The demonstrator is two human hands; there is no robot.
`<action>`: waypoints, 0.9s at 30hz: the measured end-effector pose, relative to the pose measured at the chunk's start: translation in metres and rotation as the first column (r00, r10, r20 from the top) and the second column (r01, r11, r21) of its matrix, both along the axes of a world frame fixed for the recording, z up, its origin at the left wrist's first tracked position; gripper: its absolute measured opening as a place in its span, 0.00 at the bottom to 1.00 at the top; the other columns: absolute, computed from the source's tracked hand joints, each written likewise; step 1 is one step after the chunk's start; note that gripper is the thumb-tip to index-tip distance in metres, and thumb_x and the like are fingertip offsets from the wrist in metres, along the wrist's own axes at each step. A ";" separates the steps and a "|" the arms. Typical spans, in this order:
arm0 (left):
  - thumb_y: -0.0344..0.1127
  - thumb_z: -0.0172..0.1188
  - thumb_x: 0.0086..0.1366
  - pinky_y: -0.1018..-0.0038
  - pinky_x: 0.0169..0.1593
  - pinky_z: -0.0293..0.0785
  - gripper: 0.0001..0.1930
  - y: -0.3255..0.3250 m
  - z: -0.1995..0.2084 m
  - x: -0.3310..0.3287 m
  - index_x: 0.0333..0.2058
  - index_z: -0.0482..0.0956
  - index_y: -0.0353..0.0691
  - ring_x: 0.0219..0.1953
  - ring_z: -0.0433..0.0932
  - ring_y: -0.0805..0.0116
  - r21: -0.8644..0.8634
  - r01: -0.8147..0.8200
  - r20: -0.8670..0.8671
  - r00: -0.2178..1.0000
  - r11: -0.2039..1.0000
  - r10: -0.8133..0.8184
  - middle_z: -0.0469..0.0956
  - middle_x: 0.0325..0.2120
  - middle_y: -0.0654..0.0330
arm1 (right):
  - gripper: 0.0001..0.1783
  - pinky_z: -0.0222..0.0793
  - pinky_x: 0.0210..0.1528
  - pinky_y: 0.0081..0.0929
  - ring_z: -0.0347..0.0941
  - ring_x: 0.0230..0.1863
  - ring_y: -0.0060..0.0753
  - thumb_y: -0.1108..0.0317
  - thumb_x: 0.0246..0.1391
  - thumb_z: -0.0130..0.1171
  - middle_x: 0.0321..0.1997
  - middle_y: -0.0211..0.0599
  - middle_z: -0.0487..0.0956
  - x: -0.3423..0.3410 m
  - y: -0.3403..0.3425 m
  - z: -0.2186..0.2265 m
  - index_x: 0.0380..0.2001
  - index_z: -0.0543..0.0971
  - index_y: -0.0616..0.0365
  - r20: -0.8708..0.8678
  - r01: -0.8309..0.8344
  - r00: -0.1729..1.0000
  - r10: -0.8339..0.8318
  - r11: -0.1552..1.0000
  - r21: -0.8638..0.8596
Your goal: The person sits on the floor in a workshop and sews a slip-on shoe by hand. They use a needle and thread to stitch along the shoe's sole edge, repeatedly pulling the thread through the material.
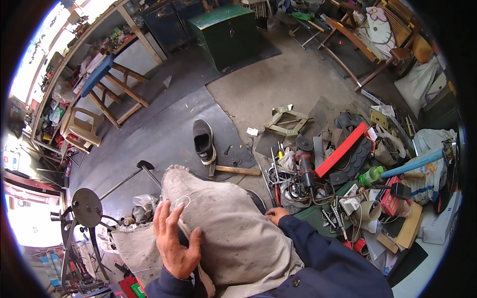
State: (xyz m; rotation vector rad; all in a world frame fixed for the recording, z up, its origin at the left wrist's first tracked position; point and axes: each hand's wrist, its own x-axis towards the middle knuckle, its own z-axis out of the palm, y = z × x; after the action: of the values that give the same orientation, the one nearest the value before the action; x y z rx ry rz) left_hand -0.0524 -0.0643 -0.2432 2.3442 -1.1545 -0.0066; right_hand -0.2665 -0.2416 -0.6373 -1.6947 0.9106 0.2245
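A greyish, stained cloth [228,218] is draped over my lap. My left hand [178,243] is over its left part, fingers stretched and thumb apart. Beneath that hand a dark piece with a pale edge [183,235] shows, possibly a shoe, mostly hidden. A thin white thread [184,197] loops at the fingertips. My right hand [277,215] is at the cloth's right edge, fingers curled together; anything in them is too small to make out. On the floor ahead lies a black shoe [202,141] with a pale sole, next to a wooden-handled hammer [237,170].
Left stands a metal machine with a round plate [87,207]. At right lie a power tool [304,166], a red bar [342,149], a green bottle [370,176] and piled tools. A metal frame [287,120], green chest [226,37], blue-topped stool [99,74] and wooden chair [352,39] stand farther off.
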 end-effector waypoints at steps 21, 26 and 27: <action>0.32 0.65 0.52 0.53 0.69 0.58 0.40 -0.015 -0.044 0.025 0.65 0.64 0.32 0.62 0.68 0.40 -0.201 -0.093 -0.172 0.983 0.975 0.058 0.68 0.60 0.37 | 0.25 0.77 0.48 0.57 0.81 0.42 0.64 0.69 0.56 0.58 0.38 0.58 0.84 0.057 -0.072 -0.036 0.59 0.78 0.45 -0.412 -0.261 0.909 0.061 0.855 -0.449; 0.34 0.68 0.52 0.52 0.68 0.60 0.39 -0.020 -0.047 0.028 0.63 0.66 0.32 0.61 0.69 0.40 -0.215 -0.084 -0.170 0.984 0.973 0.047 0.69 0.58 0.36 | 0.13 0.79 0.46 0.54 0.84 0.41 0.61 0.71 0.56 0.56 0.36 0.57 0.85 0.071 -0.075 -0.048 0.46 0.76 0.56 -0.466 -0.383 0.873 0.145 0.796 -0.470; 0.34 0.68 0.52 0.52 0.68 0.60 0.39 -0.021 -0.048 0.028 0.63 0.66 0.32 0.61 0.69 0.40 -0.222 -0.083 -0.175 0.984 0.972 0.044 0.69 0.58 0.36 | 0.13 0.79 0.45 0.54 0.84 0.41 0.61 0.71 0.56 0.56 0.36 0.57 0.85 0.072 -0.076 -0.049 0.46 0.76 0.56 -0.476 -0.400 0.866 0.154 0.785 -0.472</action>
State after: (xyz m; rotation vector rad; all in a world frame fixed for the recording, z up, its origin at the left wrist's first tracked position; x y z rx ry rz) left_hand -0.0244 -0.0857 -0.2910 2.1312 -0.9445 -0.0462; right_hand -0.1943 -0.3173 -0.6864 -2.4032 1.0965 0.5895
